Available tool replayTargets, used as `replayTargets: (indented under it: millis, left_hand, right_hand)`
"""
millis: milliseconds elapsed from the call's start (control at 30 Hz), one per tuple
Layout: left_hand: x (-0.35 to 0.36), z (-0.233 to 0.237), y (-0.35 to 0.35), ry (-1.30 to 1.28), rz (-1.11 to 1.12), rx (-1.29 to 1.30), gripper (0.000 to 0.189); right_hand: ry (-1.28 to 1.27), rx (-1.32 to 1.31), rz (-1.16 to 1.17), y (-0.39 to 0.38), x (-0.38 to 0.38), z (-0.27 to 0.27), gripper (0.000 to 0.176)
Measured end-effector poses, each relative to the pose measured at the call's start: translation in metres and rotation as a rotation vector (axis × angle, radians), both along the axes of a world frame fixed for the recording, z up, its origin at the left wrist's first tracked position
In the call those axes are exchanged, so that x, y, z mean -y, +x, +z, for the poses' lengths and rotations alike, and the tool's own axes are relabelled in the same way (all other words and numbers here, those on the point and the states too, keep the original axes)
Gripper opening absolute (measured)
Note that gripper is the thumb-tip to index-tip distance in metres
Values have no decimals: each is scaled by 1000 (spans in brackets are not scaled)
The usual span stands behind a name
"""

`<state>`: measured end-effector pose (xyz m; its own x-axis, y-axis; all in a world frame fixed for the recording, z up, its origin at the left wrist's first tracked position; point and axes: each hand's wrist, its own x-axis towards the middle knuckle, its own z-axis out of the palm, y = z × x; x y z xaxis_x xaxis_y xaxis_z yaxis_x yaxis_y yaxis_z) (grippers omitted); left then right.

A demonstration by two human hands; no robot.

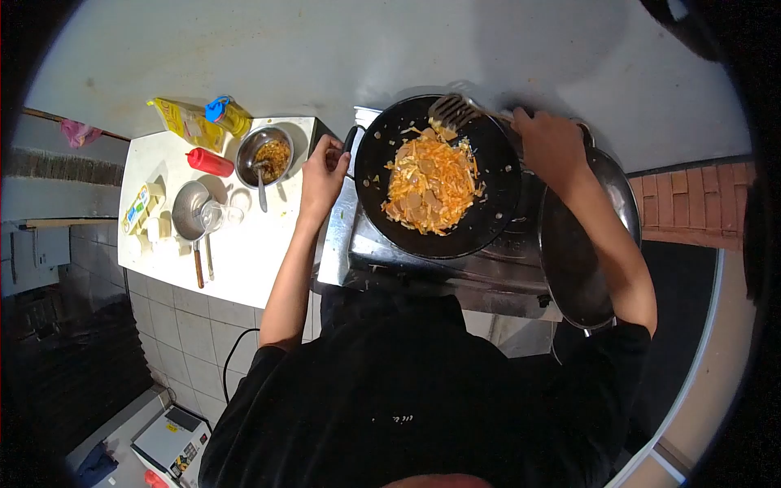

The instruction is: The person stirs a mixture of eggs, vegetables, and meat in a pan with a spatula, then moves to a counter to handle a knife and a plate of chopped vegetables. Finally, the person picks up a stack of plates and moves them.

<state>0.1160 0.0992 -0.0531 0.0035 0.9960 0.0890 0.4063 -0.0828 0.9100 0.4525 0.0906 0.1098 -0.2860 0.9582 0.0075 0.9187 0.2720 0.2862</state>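
A black wok (498,213) stands on the metal stove (382,264), holding a heap of orange shredded vegetables with round brownish slices (431,183). My left hand (324,172) is closed around the wok's black side handle (351,138). In my right hand (547,140) is the handle of a slotted spatula (454,112). The spatula's head is over the wok's far rim, just beyond the food, with a few bits at its edge. My right fingers are partly turned away from view.
Right of the wok sits a large dark pan (573,260). On the white table (244,268) are a metal bowl with brown food (272,154), a red squeeze bottle (210,162), a blue-capped oil bottle (232,118), a yellow packet (185,122) and a small saucepan (189,210).
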Motion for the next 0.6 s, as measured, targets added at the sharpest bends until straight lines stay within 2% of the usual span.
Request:
replayTargets:
  millis: [133, 200, 333, 433, 533, 600]
  left_hand:
    - [1, 6, 0, -20, -5, -45, 16]
    - [0, 2, 0, -1, -10, -12, 16]
    - [-1, 3, -1, -17, -21, 1, 16]
    - [0, 5, -2, -24, -26, -32, 16]
    - [0, 3, 0, 9, -37, -17, 15]
    - [-1, 2, -1, -21, -39, 37, 16]
  right_hand:
    - [76, -43, 55, -6, -16, -28, 9]
    - [-179, 44, 83, -20, -16, -45, 11]
    - [-279, -26, 237, -30, 0, -33, 11]
    - [-181, -80, 272, -30, -4, -12, 12]
    - [73, -106, 281, -33, -26, -15, 13]
    - [24, -96, 277, -35, -37, -29, 13]
